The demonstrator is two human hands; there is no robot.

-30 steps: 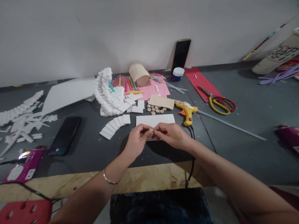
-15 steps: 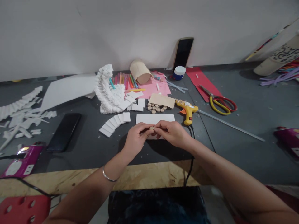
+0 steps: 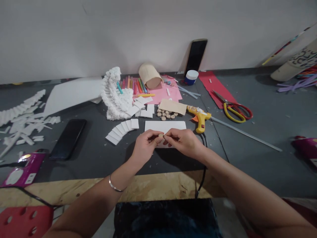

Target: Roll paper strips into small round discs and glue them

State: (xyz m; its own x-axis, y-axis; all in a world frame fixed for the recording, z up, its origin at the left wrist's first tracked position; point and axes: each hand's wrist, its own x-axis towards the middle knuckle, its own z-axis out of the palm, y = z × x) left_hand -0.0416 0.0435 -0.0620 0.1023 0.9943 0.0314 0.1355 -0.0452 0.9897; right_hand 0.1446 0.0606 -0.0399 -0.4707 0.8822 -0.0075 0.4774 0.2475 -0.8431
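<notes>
My left hand (image 3: 145,145) and my right hand (image 3: 184,140) meet over a white rectangular board (image 3: 165,125). Between their fingertips is a small beige paper roll (image 3: 160,135), pinched from both sides. Just beyond the board lie several similar beige rolls (image 3: 168,116), partly under a beige paper strip (image 3: 172,106). A yellow hot glue gun (image 3: 201,119) rests to the right of these, its nozzle end close to the strip. My hands hide the near part of the board.
White square pieces (image 3: 116,133) fan out at left, near a black phone (image 3: 68,138). A white textured model (image 3: 116,99), crayons (image 3: 138,86) and a paper tube (image 3: 150,76) stand behind. Scissors (image 3: 234,109) lie on red paper; a long glue stick (image 3: 247,135) points right.
The view has shifted very slightly. Both hands stay in place, with the small paper roll still pinched between their fingertips.
</notes>
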